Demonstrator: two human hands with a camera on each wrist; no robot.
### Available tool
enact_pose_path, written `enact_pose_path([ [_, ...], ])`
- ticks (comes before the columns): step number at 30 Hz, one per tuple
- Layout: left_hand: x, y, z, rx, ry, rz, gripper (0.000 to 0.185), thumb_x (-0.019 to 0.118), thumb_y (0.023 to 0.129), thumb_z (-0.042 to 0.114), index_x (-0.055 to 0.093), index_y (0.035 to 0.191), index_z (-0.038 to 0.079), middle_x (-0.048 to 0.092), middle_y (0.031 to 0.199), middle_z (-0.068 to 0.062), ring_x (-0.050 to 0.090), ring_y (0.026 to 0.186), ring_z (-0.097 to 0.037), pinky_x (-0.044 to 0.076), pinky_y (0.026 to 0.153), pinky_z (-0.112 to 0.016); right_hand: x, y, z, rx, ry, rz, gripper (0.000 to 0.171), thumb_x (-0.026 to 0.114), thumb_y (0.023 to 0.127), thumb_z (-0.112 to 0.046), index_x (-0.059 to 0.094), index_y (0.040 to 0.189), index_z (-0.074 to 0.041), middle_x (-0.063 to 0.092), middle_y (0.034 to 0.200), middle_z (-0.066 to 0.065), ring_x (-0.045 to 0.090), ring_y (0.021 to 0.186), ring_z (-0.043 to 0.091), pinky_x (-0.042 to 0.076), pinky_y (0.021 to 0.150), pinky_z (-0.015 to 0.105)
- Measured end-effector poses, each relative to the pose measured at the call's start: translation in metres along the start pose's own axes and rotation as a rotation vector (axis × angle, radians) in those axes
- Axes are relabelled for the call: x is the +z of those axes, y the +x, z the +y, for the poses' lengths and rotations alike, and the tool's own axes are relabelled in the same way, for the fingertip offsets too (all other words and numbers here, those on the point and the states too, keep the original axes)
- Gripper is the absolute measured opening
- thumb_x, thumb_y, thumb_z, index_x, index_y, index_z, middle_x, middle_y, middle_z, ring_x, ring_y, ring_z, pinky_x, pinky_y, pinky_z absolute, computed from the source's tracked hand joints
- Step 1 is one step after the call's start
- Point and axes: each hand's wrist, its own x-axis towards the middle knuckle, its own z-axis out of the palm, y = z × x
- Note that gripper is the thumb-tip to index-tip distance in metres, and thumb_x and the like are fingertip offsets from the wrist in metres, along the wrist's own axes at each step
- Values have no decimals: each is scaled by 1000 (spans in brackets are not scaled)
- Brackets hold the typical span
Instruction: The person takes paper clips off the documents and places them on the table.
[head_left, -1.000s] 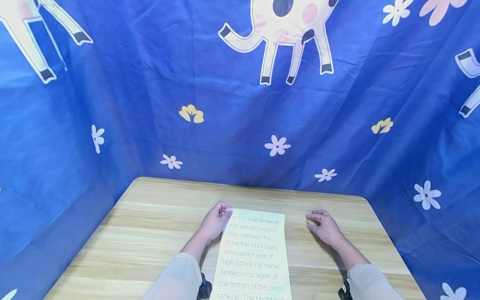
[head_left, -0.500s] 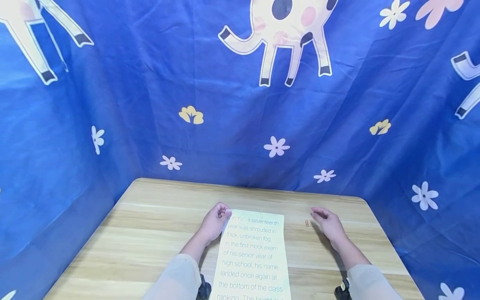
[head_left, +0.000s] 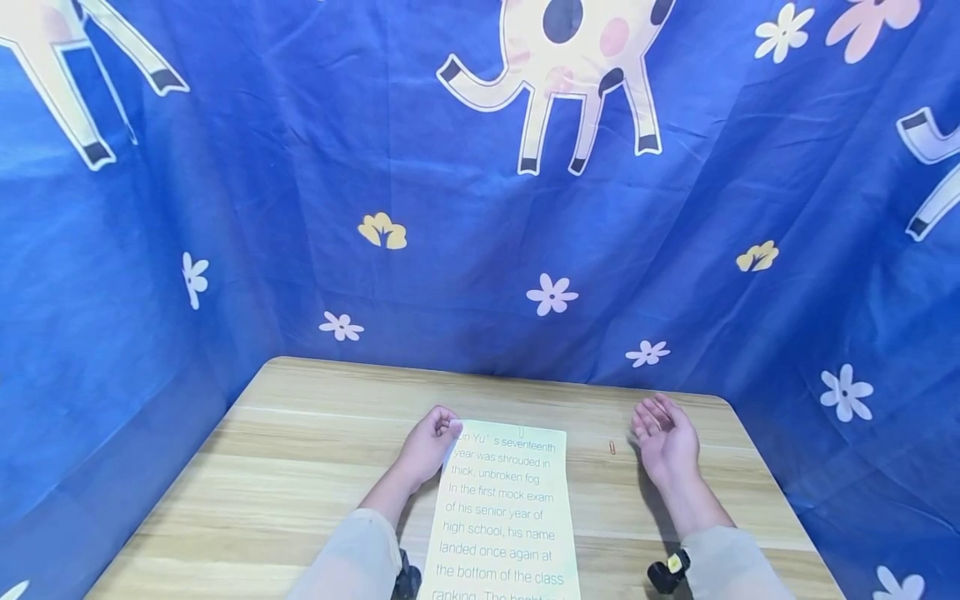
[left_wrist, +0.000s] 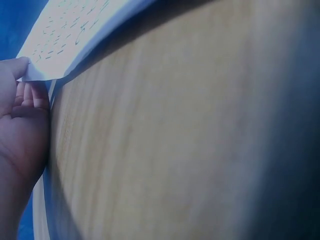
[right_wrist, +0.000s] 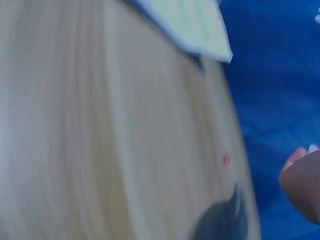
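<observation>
Left hand pinches the printed sheet's far left corner. Right hand, fingers relaxed and empty, rests beside a small red paper clip. Risk: the lifted corner may crease or drag the sheet across the wooden table.

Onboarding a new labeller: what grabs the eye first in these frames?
The pale yellow printed paper sheet lies mid-front on the light wooden table, its top left corner pinched by the left hand. A small red paper clip lies alone right of the sheet, beside the open right hand.
</observation>
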Motion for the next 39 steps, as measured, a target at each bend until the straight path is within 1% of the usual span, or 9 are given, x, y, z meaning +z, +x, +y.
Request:
enact_pose_path([
  [3,0,0,0,0,-3,2,8,65,109,17,65,114,10,63,99,-1,59,89,-15,51,82,-24,15,-3,6,20,84,-67,17,46,116,-28,62,118,-22,63,115,-2,56,119,14,45,113,29],
  [5,0,-1,1,2,-4,3,8,65,109,16,65,114,10,64,99,-1,60,89,-15,52,82,-24,25,-5,12,21,87,-126,17,47,116,-25,63,115,-21,66,112,-2,59,116,14,45,113,30],
  [10,1,-1,0,3,-7,3,8,64,109,16,65,114,10,64,100,-1,60,89,-15,52,82,-24,49,-9,36,-40,-33,-248,19,51,114,-16,70,117,-17,72,112,-2,63,115,15,47,117,31],
  [15,0,-1,-1,4,-12,0,8,65,109,17,65,113,10,62,98,-1,59,87,-15,51,79,-23,67,-9,68,-175,-330,-276,29,62,105,0,69,133,-4,77,113,-5,71,115,13,55,110,26],
  [19,0,0,-2,12,-9,1,8,65,109,18,64,113,11,61,97,0,59,87,-15,51,78,-23,77,-7,92,-249,-629,-271,41,70,99,5,65,140,5,78,119,0,72,121,23,58,102,21],
  [24,-1,0,-2,9,-6,-1,8,65,109,19,64,113,12,61,96,1,60,86,-15,52,79,-24,83,-3,112,-353,-1093,-333,46,77,96,0,68,140,-2,71,137,13,65,135,36,56,114,36],
  [27,-2,0,-2,21,0,0,9,65,109,20,64,113,12,63,98,0,60,87,-15,52,81,-25,85,0,118,-428,-1322,-382,47,82,94,-9,70,140,-9,69,140,10,64,136,34,53,118,48],
  [32,-1,0,-1,31,18,-9,11,63,110,22,64,114,12,65,102,-2,62,91,-15,53,84,-27,84,4,121,-472,-1484,-401,43,84,94,-14,74,136,-14,72,137,5,68,132,30,52,117,52],
  [39,-1,-2,0,13,-3,-13,12,64,110,22,64,114,11,66,101,-2,62,91,-16,52,84,-27,75,6,124,-514,-1539,-415,37,85,93,-14,76,129,-13,78,126,4,73,123,27,55,114,51],
])
